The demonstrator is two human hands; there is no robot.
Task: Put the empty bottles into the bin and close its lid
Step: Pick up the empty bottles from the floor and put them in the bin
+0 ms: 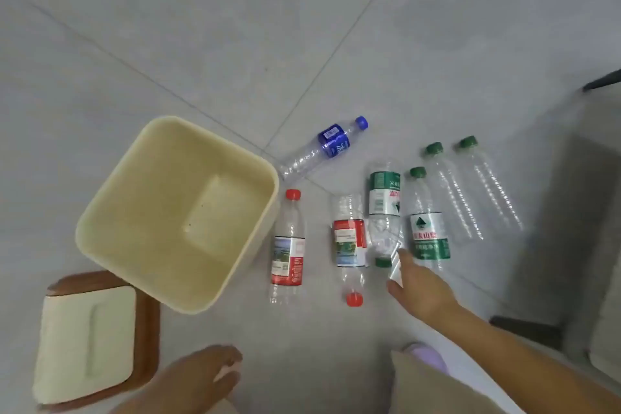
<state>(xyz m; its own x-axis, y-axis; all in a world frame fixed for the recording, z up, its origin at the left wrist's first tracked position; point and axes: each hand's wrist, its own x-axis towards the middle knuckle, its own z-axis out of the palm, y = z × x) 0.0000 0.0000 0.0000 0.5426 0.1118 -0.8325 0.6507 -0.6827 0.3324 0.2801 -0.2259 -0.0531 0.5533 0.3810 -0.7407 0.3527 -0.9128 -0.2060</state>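
An open cream bin (111,198) stands on the floor at the left, and nothing shows inside it. Its cream lid with a brown rim (84,346) lies beside it, near me. Several empty plastic bottles lie to the bin's right: a blue-capped one (332,141), two red-labelled ones (289,245) (349,242), two green-labelled ones (384,208) (428,232) and two bare green-capped ones (450,191) (487,185). My right hand (423,289) reaches out, fingers spread at the cap end of the nearer green-labelled bottle. My left hand (198,376) hovers low, holding nothing.
Grey floor tiles stretch away behind the bin and bottles. Dark furniture legs (527,326) and a grey piece of furniture stand at the right. Something lilac (426,356) shows by my right arm at the bottom.
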